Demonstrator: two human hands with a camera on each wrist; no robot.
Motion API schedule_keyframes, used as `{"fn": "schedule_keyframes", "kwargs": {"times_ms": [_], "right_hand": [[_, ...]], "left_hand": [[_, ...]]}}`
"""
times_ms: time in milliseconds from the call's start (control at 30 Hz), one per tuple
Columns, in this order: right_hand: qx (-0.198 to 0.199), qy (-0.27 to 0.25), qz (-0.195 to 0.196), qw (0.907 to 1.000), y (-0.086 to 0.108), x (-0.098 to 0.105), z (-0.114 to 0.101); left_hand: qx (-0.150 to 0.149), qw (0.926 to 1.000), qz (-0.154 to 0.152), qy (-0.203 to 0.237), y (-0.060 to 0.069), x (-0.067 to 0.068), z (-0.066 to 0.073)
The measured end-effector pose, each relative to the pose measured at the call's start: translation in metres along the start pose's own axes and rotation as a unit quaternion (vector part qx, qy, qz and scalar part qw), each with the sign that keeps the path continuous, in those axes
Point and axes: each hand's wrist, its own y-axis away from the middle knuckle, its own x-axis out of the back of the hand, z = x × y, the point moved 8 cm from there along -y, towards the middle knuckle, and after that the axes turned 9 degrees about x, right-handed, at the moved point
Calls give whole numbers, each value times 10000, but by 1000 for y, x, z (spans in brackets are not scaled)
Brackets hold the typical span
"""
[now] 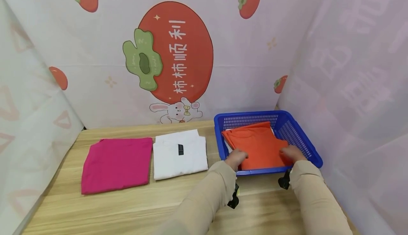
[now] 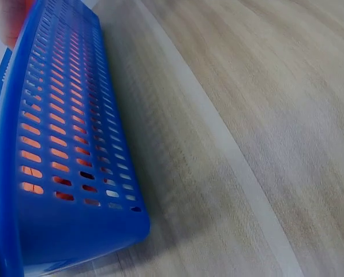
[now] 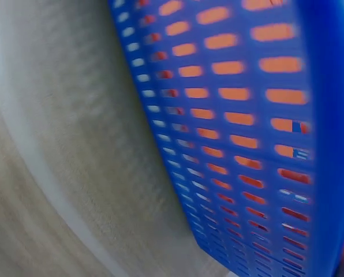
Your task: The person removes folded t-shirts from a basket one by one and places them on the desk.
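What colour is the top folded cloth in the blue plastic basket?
Orange folded cloth, clearest in the head view.

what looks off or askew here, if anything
Only small things: the white shirt has a back layer jutting past its far edge, so the fold looks uneven, and the orange cloth lies askew in the basket. No spill or damage shows.

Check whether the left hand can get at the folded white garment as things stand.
Probably yes: the left hand is at the near-left corner of the blue basket, and the white garment lies left of it with nothing on top. It would likely only need to clear the basket.
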Motion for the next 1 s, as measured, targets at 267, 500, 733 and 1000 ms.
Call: {"fn": "schedule_keyframes", "kwargs": {"times_ms": [267, 500, 733, 1000], "right_hand": [[-264, -989, -155, 9946, -14, -3, 32], [-839, -1735, 130, 9812, 4, -6, 24], [-844, -2052, 437, 9741, 1, 0, 26], [-218, -2124, 506, 9756, -8, 8, 20]], "left_hand": [[-149, 9991, -367, 126, 6, -2, 2], [71, 9997, -222, 66, -2, -4, -2], [-191, 9993, -284, 126, -48, -16, -17], [-24, 9996, -158, 218, -9, -3, 4]]}}
